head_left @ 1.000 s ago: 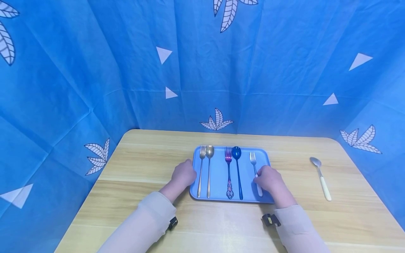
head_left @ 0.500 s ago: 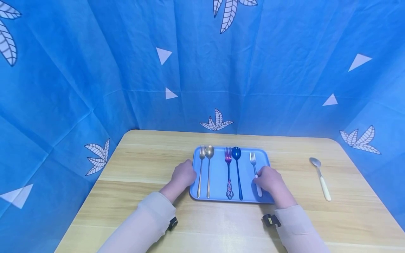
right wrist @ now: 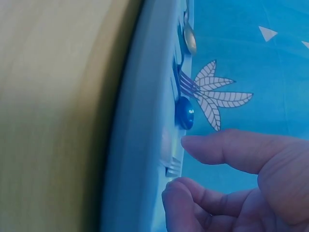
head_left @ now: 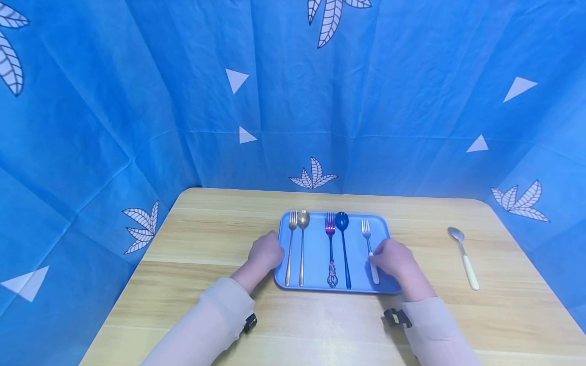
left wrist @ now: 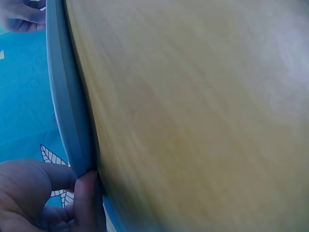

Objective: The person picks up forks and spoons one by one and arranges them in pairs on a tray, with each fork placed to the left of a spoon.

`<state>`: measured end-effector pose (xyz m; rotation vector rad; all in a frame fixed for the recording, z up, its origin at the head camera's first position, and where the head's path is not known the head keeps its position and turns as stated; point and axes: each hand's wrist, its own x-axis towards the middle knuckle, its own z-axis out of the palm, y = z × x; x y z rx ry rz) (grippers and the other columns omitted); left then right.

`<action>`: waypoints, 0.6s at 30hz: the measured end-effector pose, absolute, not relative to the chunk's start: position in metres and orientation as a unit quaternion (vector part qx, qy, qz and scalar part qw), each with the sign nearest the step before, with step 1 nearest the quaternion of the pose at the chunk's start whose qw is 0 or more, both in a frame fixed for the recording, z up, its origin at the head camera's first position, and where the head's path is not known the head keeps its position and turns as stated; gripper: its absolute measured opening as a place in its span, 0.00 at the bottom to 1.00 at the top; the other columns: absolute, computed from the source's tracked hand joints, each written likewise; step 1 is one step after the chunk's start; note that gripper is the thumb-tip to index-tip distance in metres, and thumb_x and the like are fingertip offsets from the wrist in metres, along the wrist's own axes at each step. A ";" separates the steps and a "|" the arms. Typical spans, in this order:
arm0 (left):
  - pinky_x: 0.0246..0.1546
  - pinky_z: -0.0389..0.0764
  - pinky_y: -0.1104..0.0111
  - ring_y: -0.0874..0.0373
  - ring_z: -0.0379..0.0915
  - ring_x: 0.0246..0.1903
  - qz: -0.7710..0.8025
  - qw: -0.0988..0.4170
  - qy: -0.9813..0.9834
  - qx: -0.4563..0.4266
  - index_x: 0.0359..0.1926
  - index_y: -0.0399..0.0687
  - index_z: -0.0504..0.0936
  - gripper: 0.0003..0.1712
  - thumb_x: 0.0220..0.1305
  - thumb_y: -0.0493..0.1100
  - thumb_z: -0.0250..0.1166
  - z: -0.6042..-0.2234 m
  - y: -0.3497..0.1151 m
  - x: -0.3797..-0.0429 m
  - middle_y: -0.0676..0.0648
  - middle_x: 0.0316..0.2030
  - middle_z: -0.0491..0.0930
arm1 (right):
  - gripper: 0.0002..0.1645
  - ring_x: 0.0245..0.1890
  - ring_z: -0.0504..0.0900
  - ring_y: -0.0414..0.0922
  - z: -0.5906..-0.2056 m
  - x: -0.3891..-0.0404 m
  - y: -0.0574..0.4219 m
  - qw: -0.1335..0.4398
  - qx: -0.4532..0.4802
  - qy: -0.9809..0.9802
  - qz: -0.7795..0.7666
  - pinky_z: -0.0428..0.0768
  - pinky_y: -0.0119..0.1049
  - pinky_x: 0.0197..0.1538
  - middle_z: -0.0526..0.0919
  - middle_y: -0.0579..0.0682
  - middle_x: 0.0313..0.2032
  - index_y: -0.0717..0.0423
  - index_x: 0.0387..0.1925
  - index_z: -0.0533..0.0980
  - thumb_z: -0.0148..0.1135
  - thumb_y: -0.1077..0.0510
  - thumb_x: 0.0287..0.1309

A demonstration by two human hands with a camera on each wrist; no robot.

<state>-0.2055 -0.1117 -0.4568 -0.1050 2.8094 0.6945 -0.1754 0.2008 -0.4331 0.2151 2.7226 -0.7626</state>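
A blue tray (head_left: 316, 254) lies on the table, and my left hand (head_left: 267, 250) pinches its left edge between thumb and finger, as the left wrist view shows. Toward the tray's right end rests a small fork (head_left: 374, 272) with a white handle. My right hand (head_left: 396, 257) is right beside that handle, over the tray's right rim. In the right wrist view its thumb and index finger stand apart with a gap between them. Left of this fork are a purple fork (head_left: 330, 229) and a dark blue spoon (head_left: 342, 221); farther left lie a gold fork (head_left: 292, 239) and gold spoon (head_left: 302, 239).
A spoon (head_left: 468, 267) with a white handle lies on the wooden table (head_left: 206, 213) to the right of the tray. Blue curtains (head_left: 293, 101) with leaf and triangle prints hang behind the table and at both sides.
My right hand has shifted slightly right, away from the white-handled fork, which stays on the tray. The left hand and the tray have not moved.
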 end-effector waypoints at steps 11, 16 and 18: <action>0.41 0.82 0.54 0.44 0.78 0.40 0.243 0.126 0.961 -0.043 0.61 0.31 0.72 0.24 0.66 0.37 0.56 -0.457 -0.112 -0.206 0.35 0.48 0.80 | 0.24 0.31 0.80 0.51 -0.420 -0.173 0.220 0.130 0.048 0.953 -0.269 0.80 0.43 0.33 0.82 0.58 0.32 0.72 0.47 0.75 0.61 0.51 0.65; 0.41 0.82 0.54 0.43 0.78 0.40 0.244 0.128 0.960 -0.044 0.62 0.31 0.71 0.24 0.66 0.37 0.56 -0.457 -0.112 -0.206 0.34 0.48 0.80 | 0.23 0.30 0.78 0.50 -0.414 -0.170 0.228 0.122 0.046 0.954 -0.272 0.77 0.42 0.31 0.80 0.55 0.29 0.70 0.46 0.76 0.57 0.51 0.68; 0.41 0.82 0.53 0.43 0.79 0.40 0.243 0.128 0.961 -0.042 0.61 0.31 0.72 0.24 0.66 0.37 0.56 -0.457 -0.112 -0.206 0.34 0.47 0.80 | 0.22 0.32 0.78 0.51 -0.412 -0.170 0.233 0.116 0.045 0.956 -0.264 0.77 0.44 0.33 0.81 0.56 0.30 0.69 0.45 0.76 0.57 0.51 0.69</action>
